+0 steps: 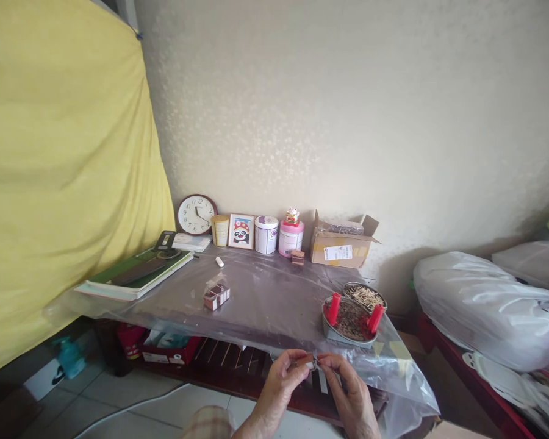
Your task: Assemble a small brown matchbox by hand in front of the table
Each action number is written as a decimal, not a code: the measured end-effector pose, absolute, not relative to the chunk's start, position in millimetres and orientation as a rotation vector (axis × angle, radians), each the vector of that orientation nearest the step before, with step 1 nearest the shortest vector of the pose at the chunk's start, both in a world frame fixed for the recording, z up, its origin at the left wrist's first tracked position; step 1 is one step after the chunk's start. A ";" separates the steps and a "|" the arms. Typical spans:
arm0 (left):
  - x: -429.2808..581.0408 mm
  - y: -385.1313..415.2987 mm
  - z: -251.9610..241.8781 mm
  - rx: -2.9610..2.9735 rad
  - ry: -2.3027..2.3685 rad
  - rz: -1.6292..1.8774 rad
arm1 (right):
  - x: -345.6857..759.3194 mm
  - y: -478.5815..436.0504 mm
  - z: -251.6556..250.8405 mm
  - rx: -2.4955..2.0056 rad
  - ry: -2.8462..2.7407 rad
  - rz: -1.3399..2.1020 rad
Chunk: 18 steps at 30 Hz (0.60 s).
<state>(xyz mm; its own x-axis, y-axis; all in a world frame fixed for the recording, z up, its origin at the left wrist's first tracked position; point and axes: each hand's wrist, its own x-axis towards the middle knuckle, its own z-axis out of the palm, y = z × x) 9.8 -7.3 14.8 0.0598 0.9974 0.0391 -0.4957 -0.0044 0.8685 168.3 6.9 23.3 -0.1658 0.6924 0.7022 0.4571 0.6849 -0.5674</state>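
Just off the table's front edge, my left hand (281, 381) is closed around a small brown box (305, 361) with a pale side, which looks like a matchbox. My right hand (348, 387) is pinched close by its right end; whatever lies between those fingertips is too small to make out. Beyond the hands stands an oval metal tin (348, 339) holding dark brown granules and two red cylinders (333, 309). Behind it a second tin (366, 295) is full of pale matchsticks. A clear-wrapped pack of small brown-and-white boxes (216, 295) sits left of centre on the table.
A plastic sheet covers the table (265, 299). Along the wall stand a clock (196, 214), a panda picture (241, 231), canisters (266, 235) and an open cardboard box (343, 244). Large books (137, 277) lie at left. White plastic bags (485, 311) are at right.
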 end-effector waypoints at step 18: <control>11.3 -2.6 15.4 0.651 0.638 1.385 | 157.7 10.8 32.9 -0.902 -1.766 0.210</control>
<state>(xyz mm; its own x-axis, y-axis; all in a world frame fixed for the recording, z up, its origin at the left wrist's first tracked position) 11.3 -2.6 15.4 0.0805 0.9964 -0.0263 -0.6680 0.0735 0.7405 157.7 10.8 32.9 -0.1216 0.6610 0.7404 0.4694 0.6956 -0.5439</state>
